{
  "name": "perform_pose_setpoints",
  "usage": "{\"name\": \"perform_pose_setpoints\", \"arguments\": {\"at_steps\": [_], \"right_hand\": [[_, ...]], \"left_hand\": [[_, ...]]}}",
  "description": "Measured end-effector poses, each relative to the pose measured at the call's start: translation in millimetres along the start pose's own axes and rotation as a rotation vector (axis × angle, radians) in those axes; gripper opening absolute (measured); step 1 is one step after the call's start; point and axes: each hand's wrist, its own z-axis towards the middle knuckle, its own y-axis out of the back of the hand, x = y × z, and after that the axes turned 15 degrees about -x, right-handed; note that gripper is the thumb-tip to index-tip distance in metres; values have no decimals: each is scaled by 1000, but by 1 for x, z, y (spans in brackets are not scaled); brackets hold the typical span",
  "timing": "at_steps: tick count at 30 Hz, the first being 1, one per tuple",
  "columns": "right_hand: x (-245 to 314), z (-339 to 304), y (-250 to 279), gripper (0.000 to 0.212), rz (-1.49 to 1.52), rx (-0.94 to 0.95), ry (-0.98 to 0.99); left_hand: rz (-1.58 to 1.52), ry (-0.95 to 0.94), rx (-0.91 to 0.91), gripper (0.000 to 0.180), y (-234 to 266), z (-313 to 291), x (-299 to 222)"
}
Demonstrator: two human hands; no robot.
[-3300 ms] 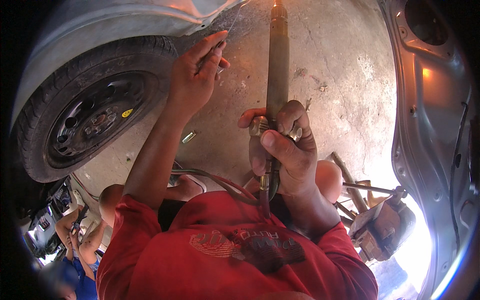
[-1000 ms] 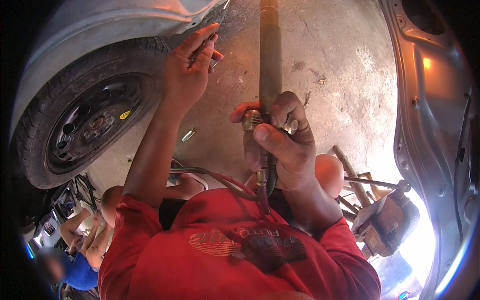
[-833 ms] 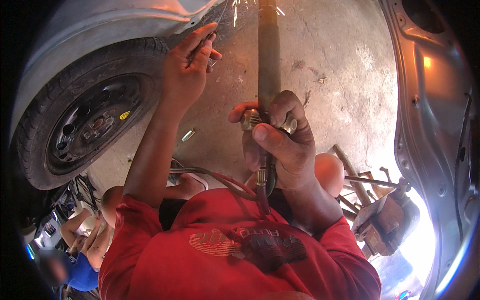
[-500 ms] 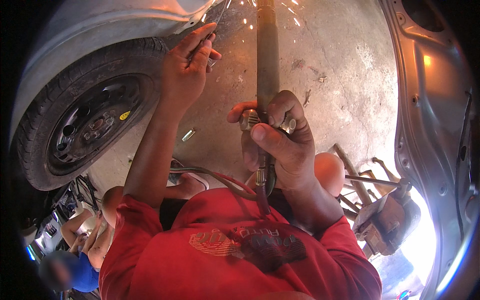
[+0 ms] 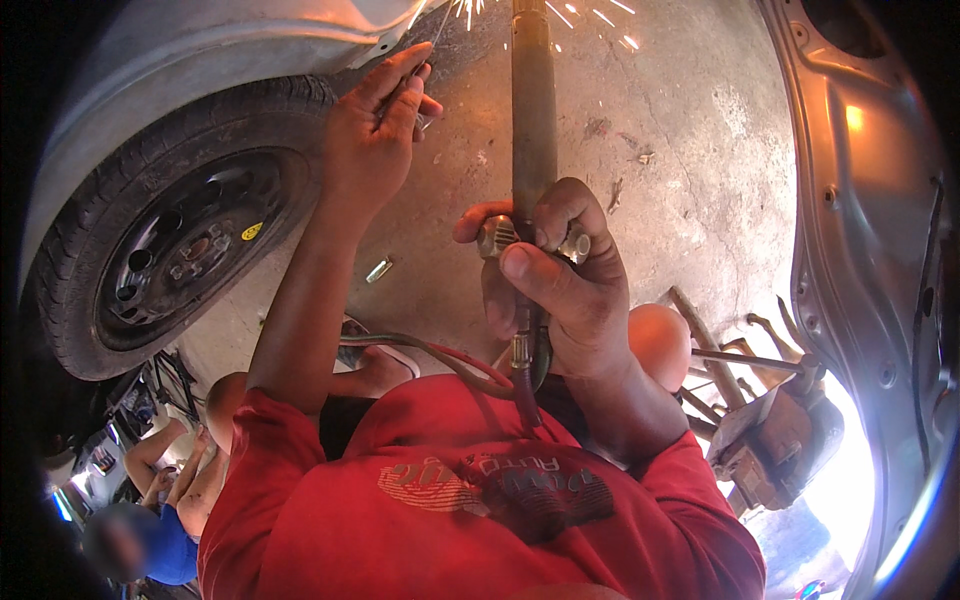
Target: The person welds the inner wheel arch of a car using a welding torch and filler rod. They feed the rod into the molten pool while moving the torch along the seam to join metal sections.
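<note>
The work in hand looks like hot work with a torch [image 5: 534, 130] and a thin rod [image 5: 440, 28], and doing it well likely calls for 2 steady hands. The right hand [image 5: 575, 280] closes around the torch's rear end, thumb and fingers at its 2 brass knobs [image 5: 496, 237]; a light grip there should leave the settings unturned. The left hand [image 5: 385, 115] pinches the rod between thumb and fingers, and small, even feeding would probably serve better than pushing. Sparks [image 5: 466, 12] fly close above the left hand, so bare fingers seem best well back from the hot end. The hoses [image 5: 440, 352] hang slack near the lap and could snag a knee or drag the torch aside.

The torch runs straight forward from the right hand, its tip beyond the upper edge, so the flame's exact spot cannot be told. The rod points forward from the left hand, left of the torch and apart from it where both show, beside the car's body panel [image 5: 300, 45].
</note>
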Motion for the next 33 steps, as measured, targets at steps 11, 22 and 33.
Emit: {"name": "perform_pose_setpoints", "arguments": {"at_steps": [11,22,33], "right_hand": [[0,-1,-2,23,-43,-40,18],[3,0,-2,22,-30,-35,-4],[1,1,0,21,-18,-13,2]], "left_hand": [[-21,40,0,32,-2,2,-1],[-17,37,-3,31,-3,3,2],[6,43,6,32,-4,2,-2]]}}
